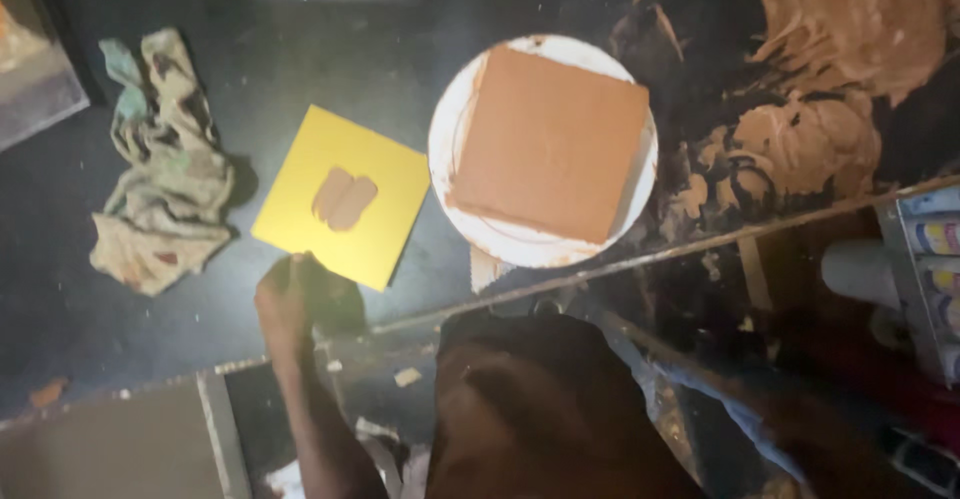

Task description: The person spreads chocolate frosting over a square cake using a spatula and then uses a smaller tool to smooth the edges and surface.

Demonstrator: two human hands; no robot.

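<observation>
Left hand (285, 294): pinching the near corner of the yellow square (342, 197) | Done: one brown swatch at its centre (rest bare) | Beyond, to the right: brown-coated square (548, 141) on white plate (450, 124) | Right hand: unseen.

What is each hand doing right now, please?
Left hand: pinching the edge of the yellow card.
Right hand: not in view.
</observation>
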